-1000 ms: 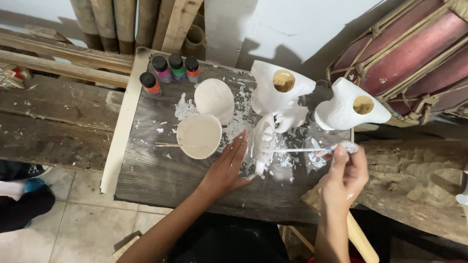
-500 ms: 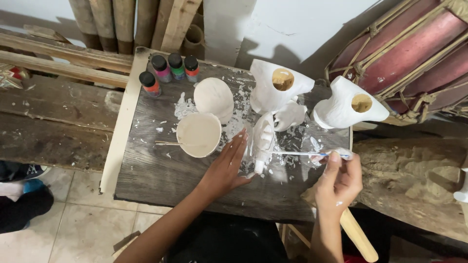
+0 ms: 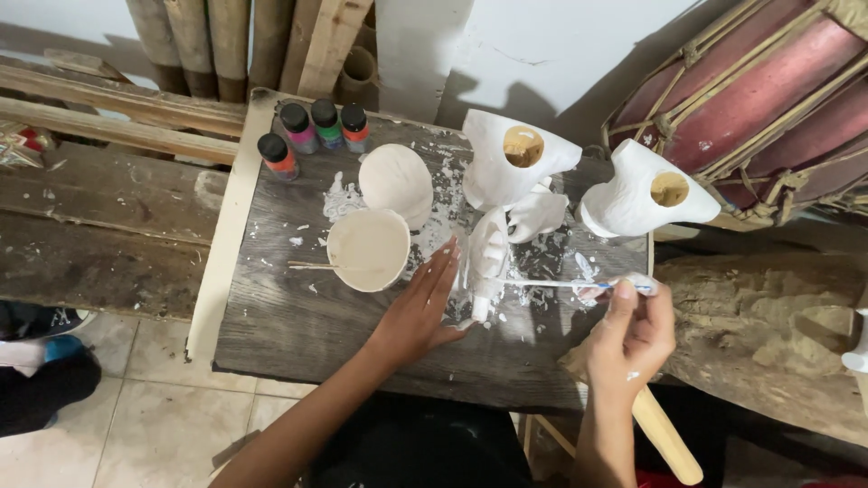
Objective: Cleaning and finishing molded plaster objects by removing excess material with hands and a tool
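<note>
My left hand [image 3: 423, 307] lies flat on the dark wooden table [image 3: 298, 325], fingers spread, its fingertips against a small white carved figure [image 3: 488, 258]. My right hand [image 3: 630, 336] grips a thin paintbrush [image 3: 561, 284] whose white-coated tip reaches the figure's lower part. Just left of my left hand sits a round bowl of white paint [image 3: 368, 248] with a stick [image 3: 312, 266] leaning out of it.
Two taller white carved pieces [image 3: 511, 163] [image 3: 642, 194] stand behind the figure, beside a white oval piece [image 3: 396, 181]. Several small paint bottles [image 3: 312, 131] line the table's back left. Wooden planks [image 3: 108, 208] lie left, a red drum [image 3: 759, 99] right, bamboo poles behind.
My right hand has shifted slightly with the brush along the figure. My left hand stays in place on the table.
</note>
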